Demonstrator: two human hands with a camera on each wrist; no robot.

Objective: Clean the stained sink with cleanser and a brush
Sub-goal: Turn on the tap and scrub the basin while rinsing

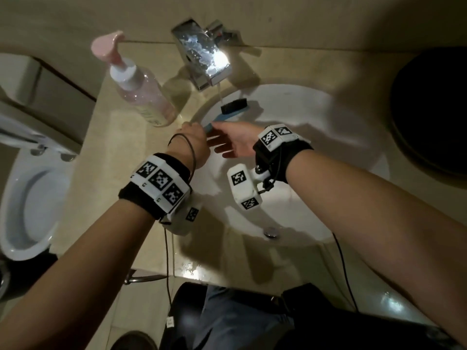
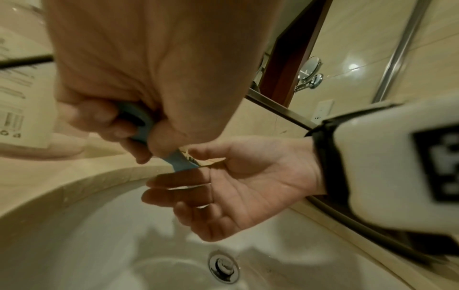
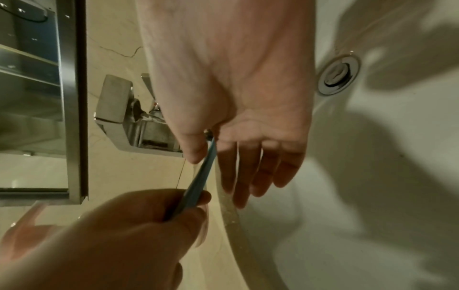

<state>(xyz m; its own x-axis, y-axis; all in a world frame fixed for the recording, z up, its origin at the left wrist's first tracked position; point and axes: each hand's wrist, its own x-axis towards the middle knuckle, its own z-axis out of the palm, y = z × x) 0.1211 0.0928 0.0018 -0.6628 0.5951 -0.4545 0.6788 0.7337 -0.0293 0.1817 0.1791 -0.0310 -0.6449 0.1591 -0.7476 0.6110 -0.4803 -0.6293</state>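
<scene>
A blue-handled brush [image 1: 233,107] with black bristles sits over the back of the white sink [image 1: 290,117], its head under a thin stream of water from the chrome faucet [image 1: 202,56]. My left hand [image 1: 194,133] grips the end of the handle [image 2: 141,119] in a fist. My right hand [image 1: 222,144] lies palm-up beside it with straight fingers [image 2: 178,194]. The handle [image 3: 201,176] passes between its thumb and forefinger, and the thumb is close to it. A clear pump bottle of pink liquid [image 1: 141,94] stands on the counter left of the faucet.
The sink drain [image 1: 271,233] is at the bowl's near side. A toilet [image 1: 30,198] stands left of the beige counter [image 1: 106,173]. A dark round object [image 1: 429,109] sits at the counter's far right. A mirror frame [image 3: 72,98] runs behind the faucet.
</scene>
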